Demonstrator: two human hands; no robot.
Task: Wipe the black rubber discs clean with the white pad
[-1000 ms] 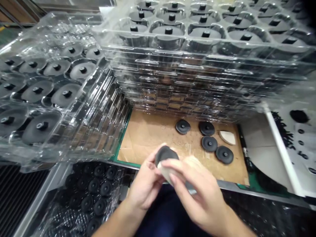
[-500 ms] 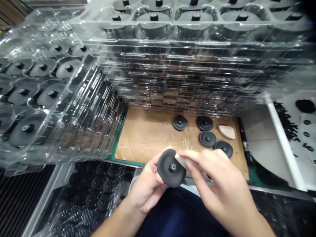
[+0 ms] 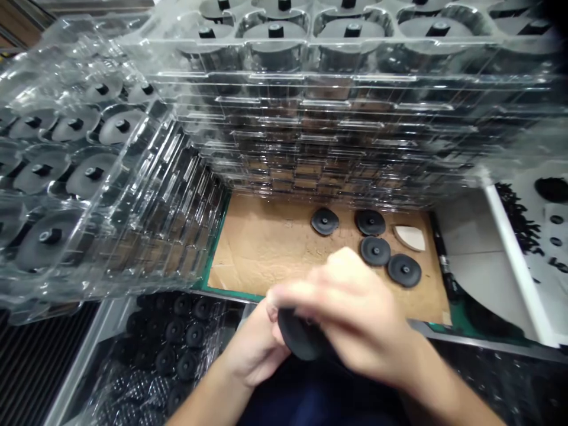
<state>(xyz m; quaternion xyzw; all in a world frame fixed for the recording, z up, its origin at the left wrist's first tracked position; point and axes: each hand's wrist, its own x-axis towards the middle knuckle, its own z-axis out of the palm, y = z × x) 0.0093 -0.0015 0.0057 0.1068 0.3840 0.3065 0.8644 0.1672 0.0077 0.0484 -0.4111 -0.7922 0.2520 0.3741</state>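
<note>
My left hand (image 3: 255, 346) grips a round black rubber-like disc (image 3: 299, 340) with a small stem at its centre, held above the bench's front edge. My right hand (image 3: 355, 310) lies across the disc's upper face, blurred by motion, its fingers closed. The pale flat piece it pinched a moment ago is hidden behind the fingers now. Just beyond, similar black discs (image 3: 376, 251) lie stem up on a cardboard sheet (image 3: 252, 242). A pale wedge-shaped piece (image 3: 410, 238) rests to their right.
Tall stacks of clear plastic trays (image 3: 302, 106) filled with discs rise behind and at left (image 3: 146, 177). Below left, a bin (image 3: 177, 337) holds more black parts. A white panel edge (image 3: 519, 254) stands at right, with small black pieces beyond it.
My right hand has swept left and up across the disc, now covering its stem and upper part. The disc has tilted and sits slightly lower. The discs on the cardboard stay put.
</note>
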